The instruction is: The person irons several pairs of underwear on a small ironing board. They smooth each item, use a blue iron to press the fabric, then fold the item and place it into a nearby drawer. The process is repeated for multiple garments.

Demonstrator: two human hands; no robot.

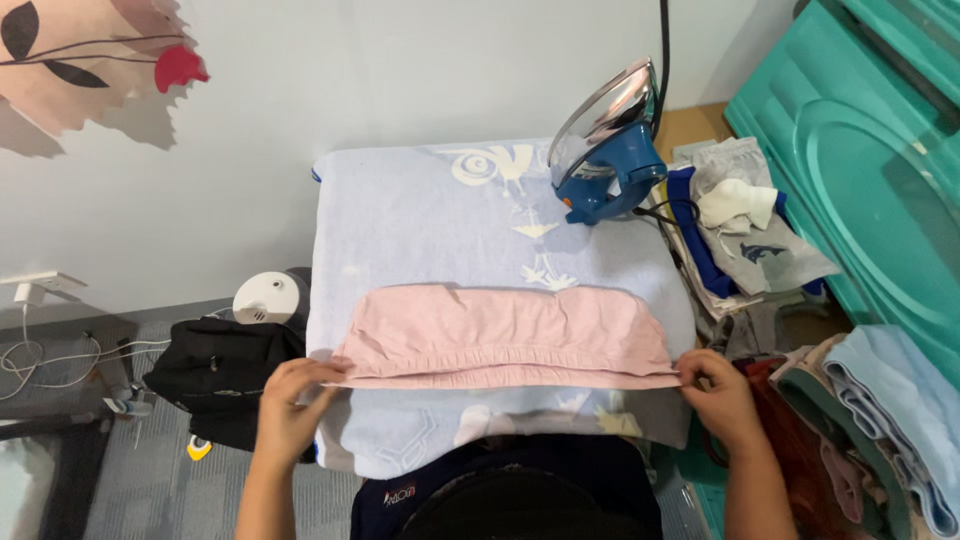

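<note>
A folded pink garment [505, 335] lies flat across an ironing surface covered with a pale blue patterned towel [430, 215]. My left hand [292, 400] pinches the garment's near left corner. My right hand [722, 392] pinches its near right corner. The near edge is stretched straight between the two hands. A blue steam iron [608, 140] stands upright on its heel at the far right of the towel, its cord running up and away.
A pile of folded clothes [745, 225] sits to the right of the board, with more folded fabric [880, 420] at the near right. A teal cabinet [880, 150] stands behind them. A black bag [225, 380] and a white round device [268, 298] are at the left.
</note>
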